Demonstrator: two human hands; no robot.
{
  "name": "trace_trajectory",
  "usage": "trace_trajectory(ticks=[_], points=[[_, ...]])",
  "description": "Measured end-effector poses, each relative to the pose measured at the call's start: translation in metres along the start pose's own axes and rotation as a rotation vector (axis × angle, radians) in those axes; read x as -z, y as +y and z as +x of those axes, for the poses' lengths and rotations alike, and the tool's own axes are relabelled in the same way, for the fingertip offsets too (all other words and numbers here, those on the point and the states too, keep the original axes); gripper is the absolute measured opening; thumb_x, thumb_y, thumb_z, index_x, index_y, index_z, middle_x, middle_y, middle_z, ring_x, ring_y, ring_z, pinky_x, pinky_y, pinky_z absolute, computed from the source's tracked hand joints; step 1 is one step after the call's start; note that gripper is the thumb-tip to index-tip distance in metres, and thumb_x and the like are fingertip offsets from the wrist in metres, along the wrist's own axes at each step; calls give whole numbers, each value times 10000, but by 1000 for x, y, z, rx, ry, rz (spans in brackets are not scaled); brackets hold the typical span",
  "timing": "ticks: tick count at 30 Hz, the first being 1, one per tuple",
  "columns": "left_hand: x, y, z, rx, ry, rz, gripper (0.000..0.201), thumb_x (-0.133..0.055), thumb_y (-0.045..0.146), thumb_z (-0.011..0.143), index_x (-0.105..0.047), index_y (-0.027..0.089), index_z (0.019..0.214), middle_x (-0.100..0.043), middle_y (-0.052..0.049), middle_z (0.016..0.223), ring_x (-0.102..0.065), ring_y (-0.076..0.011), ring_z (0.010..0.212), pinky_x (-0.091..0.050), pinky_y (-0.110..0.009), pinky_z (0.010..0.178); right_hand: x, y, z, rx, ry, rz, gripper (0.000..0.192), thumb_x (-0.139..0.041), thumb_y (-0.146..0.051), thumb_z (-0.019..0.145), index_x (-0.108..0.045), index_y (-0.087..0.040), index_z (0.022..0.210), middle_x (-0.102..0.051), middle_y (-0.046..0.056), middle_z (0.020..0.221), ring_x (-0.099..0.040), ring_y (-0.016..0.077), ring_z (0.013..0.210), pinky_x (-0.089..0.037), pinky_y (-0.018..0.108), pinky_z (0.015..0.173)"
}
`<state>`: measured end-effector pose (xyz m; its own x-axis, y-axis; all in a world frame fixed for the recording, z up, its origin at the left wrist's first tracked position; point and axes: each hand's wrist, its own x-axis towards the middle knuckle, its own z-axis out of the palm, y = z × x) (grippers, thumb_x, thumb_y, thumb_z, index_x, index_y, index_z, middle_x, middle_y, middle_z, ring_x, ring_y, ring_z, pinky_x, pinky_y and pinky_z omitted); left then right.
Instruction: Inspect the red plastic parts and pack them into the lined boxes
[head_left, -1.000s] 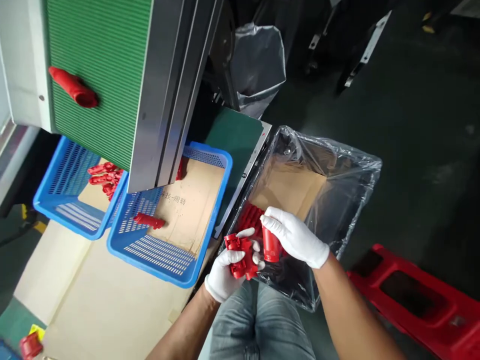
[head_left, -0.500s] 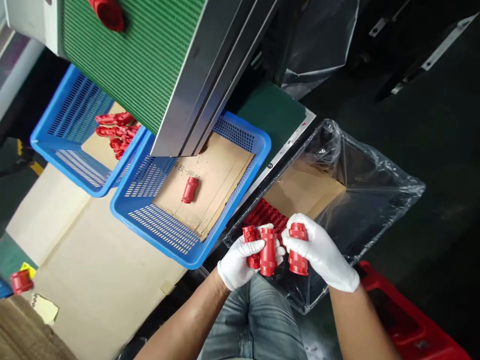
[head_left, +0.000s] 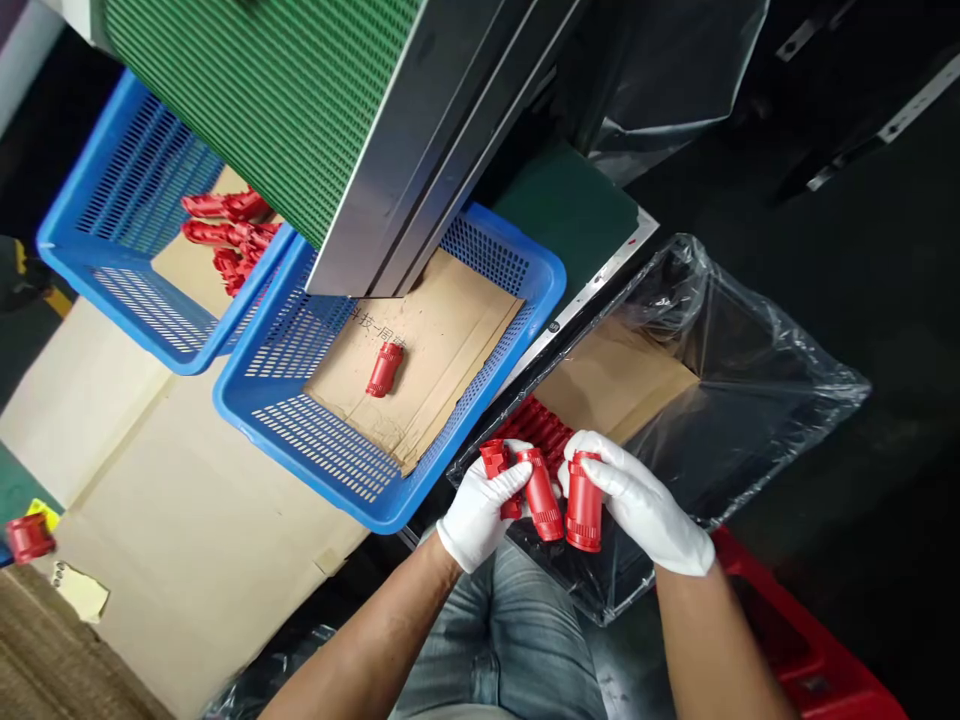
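Observation:
White gloves cover both hands. My left hand (head_left: 480,510) is closed around two red ribbed plastic sleeves: one red sleeve (head_left: 541,497) lies under the thumb, and another red piece (head_left: 496,462) sits deeper in the fingers. Close beside it, my right hand (head_left: 637,495) grips a third red sleeve (head_left: 584,505) between thumb and fingers. Both hands are over the near edge of a bin lined with clear plastic (head_left: 780,400). Inside it, partly hidden by the hands, several red pieces (head_left: 536,425) lie in a row beside brown cardboard (head_left: 622,380).
A blue basket (head_left: 322,475) left of the bin holds one red sleeve (head_left: 385,369) on cardboard. Another blue basket (head_left: 142,325) contains several red parts (head_left: 232,235). Above them juts a green ribbed conveyor (head_left: 262,100) with a metal side rail (head_left: 420,170). A red piece (head_left: 30,538) sits far left.
The view has shifted slightly. The sleeve under my left thumb has tilted, its lower end swinging right, and the right-hand sleeve has come closer to it.

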<state>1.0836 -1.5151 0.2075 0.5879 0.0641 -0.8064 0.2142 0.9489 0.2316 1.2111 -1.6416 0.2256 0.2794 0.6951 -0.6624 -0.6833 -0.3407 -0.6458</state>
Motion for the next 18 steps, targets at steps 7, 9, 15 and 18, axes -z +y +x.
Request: trace_trajectory(ticks=[7, 9, 15, 18], points=[[12, 2, 1, 18, 75, -58, 304, -833, 294, 633, -603, 159, 779, -713, -36, 759, -677, -174, 674, -554, -275, 625, 5, 3, -1, 6, 214, 108, 219, -537, -427, 865, -549, -215, 816, -535, -16, 736, -508, 149, 641, -424, 290, 666], [17, 1, 3, 34, 99, -40, 290, -833, 311, 633, -629, 156, 770, -728, -48, 773, -683, -182, 687, -560, -283, 642, 15, 0, -3, 42, 199, -69, 233, -478, -431, 884, -517, -217, 802, -530, -16, 731, -506, 149, 641, -430, 290, 661], [24, -9, 17, 47, 247, 13, 334, -894, 284, 521, -665, 178, 740, -745, -36, 799, -705, -230, 852, -572, -309, 768, 97, 8, 7, -215, 324, -895, 193, -481, -324, 895, -544, -184, 778, -604, 9, 803, -582, 180, 820, -457, 312, 792], [22, -19, 35, 36, 289, 79, 333, -894, 264, 510, -668, 172, 736, -747, -51, 815, -703, -236, 872, -571, -326, 798, 142, 41, 26, -459, 346, -1042, 205, -570, -325, 903, -608, -152, 801, -646, 25, 840, -612, 180, 828, -483, 360, 807]])
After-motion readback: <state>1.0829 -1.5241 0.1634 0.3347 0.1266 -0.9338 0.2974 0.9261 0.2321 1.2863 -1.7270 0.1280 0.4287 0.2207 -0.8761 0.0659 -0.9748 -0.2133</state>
